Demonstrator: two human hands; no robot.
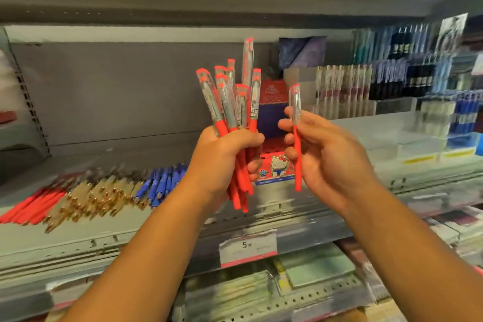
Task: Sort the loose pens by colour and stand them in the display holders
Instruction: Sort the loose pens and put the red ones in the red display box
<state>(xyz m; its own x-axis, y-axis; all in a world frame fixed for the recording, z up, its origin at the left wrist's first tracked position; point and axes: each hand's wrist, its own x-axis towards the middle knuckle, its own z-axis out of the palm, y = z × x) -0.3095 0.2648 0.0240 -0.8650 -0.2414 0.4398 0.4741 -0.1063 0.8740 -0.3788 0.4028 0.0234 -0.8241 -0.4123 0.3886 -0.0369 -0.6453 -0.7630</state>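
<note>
My left hand (224, 154) grips a bunch of several red pens (230, 102), caps fanned upward, in front of the shelf. My right hand (324, 154) pinches a single red pen (296, 123) upright, just right of the bunch. Behind and between the hands stands a red and blue display holder (274, 97) with a cartoon cat on its front. On the shelf at the left lie loose pens in heaps: red pens (34, 206), clear and gold pens (96, 196), blue pens (162, 183).
The grey shelf (156, 232) carries a price tag (248, 248) on its front edge. At the right, clear holders (392, 104) are stocked with upright pens in several colours. Notebooks lie on the lower shelf (313, 269). A grey back panel rises behind.
</note>
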